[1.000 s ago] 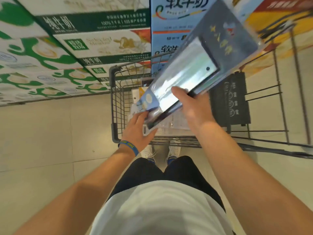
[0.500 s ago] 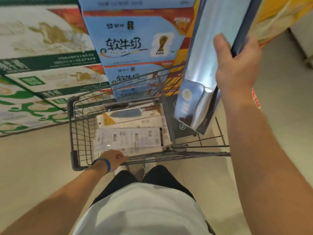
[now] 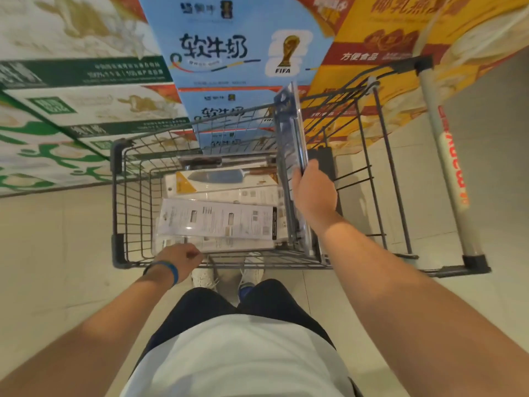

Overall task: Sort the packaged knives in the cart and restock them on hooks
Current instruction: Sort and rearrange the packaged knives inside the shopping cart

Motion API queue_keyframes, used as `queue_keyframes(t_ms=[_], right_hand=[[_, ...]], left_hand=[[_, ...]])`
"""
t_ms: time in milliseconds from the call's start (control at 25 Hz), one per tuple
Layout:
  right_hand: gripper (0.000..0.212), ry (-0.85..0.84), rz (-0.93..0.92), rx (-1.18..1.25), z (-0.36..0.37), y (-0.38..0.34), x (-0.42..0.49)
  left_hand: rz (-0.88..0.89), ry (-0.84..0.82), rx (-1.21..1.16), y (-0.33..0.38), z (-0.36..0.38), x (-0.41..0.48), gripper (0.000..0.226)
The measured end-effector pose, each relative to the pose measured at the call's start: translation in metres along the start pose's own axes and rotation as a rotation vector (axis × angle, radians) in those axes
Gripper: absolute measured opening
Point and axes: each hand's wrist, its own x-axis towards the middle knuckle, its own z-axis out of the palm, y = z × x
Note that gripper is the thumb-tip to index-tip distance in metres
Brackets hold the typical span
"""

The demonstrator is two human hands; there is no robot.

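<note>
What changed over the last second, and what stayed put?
The left hand let go of the blue knife package and dropped to the cart rim. The right hand raised it, then lowered it on edge inside the cart. The white packages stayed stacked.

green-and-white milk cartons are standing on the tiled floor, far left | blue FIFA cartons are standing alongside | yellow cartons are standing far right
</note>
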Motion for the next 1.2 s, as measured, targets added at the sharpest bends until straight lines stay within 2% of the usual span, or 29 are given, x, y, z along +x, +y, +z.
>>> queue_keyframes(t_ms=[160, 240, 320, 400, 520, 600, 680, 760, 840, 920, 1000, 1200], right_hand=[[0.029, -0.093, 0.03, 0.023, -0.008, 0.013, 0.017], [0.035, -0.163, 0.094, 0.069, -0.012, 0.016, 0.016], [0.047, -0.165, 0.153, 0.171, -0.019, 0.014, 0.006], [0.052, 0.011, 0.162, 0.29, -0.029, 0.004, -0.005], [0.027, 0.361, 0.077, 0.489, -0.052, -0.035, -0.02], [0.019, 0.357, -0.106, 0.539, -0.05, -0.073, -0.037], [0.017, 0.214, -0.353, 0.562, -0.028, -0.106, -0.058], [0.015, 0.013, -0.488, 0.508, 0.016, -0.121, -0.069], [0.019, -0.287, -0.39, 0.334, 0.068, -0.114, -0.065], [0.029, -0.65, -0.194, 0.077, 0.118, -0.091, -0.049], [0.035, -0.892, -0.061, -0.12, 0.151, -0.063, -0.038], [0.027, -0.988, 0.081, -0.181, 0.184, -0.02, -0.045]], left_hand=[[-0.023, 0.04, 0.019, 0.0, 0.003, 0.006, 0.018], [-0.031, 0.014, 0.045, 0.002, 0.003, 0.009, 0.018], [-0.035, -0.028, 0.043, 0.002, 0.001, 0.015, 0.018], [-0.021, -0.054, 0.067, -0.001, 0.0, 0.024, 0.02], [-0.015, -0.101, 0.078, -0.006, 0.001, 0.042, 0.026], [-0.019, -0.14, 0.053, -0.008, 0.002, 0.057, 0.033], [-0.024, -0.154, 0.03, -0.01, 0.005, 0.073, 0.041], [-0.028, -0.156, -0.015, -0.014, 0.008, 0.094, 0.057], [0.008, -0.119, 0.088, -0.016, 0.014, 0.117, 0.075], [0.138, -0.083, 0.386, -0.017, 0.022, 0.145, 0.091], [0.231, -0.039, 0.612, -0.016, 0.031, 0.165, 0.102], [0.291, -0.016, 0.739, -0.007, 0.038, 0.192, 0.089]])
